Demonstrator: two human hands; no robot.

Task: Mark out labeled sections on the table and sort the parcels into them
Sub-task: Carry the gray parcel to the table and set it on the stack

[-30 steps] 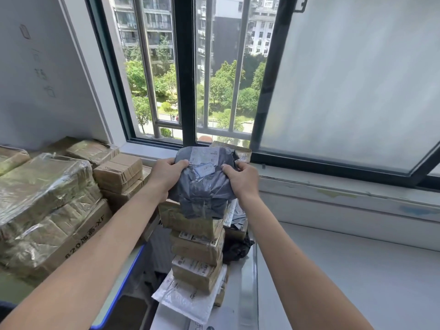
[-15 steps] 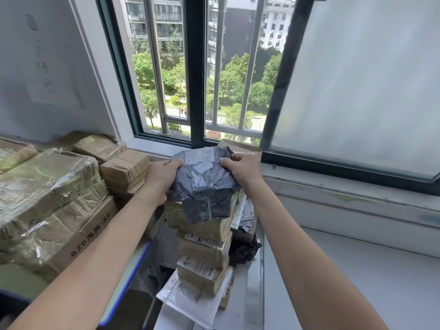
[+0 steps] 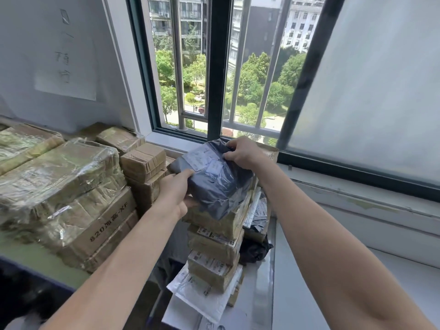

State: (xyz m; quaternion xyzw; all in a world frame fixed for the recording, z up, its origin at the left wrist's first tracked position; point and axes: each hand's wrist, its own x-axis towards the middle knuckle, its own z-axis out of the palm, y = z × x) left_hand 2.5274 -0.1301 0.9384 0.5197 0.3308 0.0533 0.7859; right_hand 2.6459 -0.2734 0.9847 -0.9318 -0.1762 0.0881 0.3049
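Observation:
A grey plastic mailer parcel (image 3: 219, 179) with a white label sits tilted on top of a stack of brown taped parcels (image 3: 214, 248). My left hand (image 3: 176, 191) grips its near left corner, thumb on top and fingers underneath. Its far right edge is pinched by my right hand (image 3: 242, 151). White padded envelopes (image 3: 197, 291) lie under the stack. Behind the stack, more mailers and a black bag (image 3: 254, 248) are partly hidden.
On the left, a green table (image 3: 35, 258) carries large tape-wrapped cartons (image 3: 59, 186) and small brown boxes (image 3: 142, 163). A sheet of paper with handwriting (image 3: 64, 55) hangs on the wall. The window (image 3: 214, 79) and its sill run behind; a white surface (image 3: 404, 282) lies at right.
The grey parcel has turned and tilted on the stack. My left hand slid down to its near corner; my right hand shifted to its far edge. The view moved closer and leftward.

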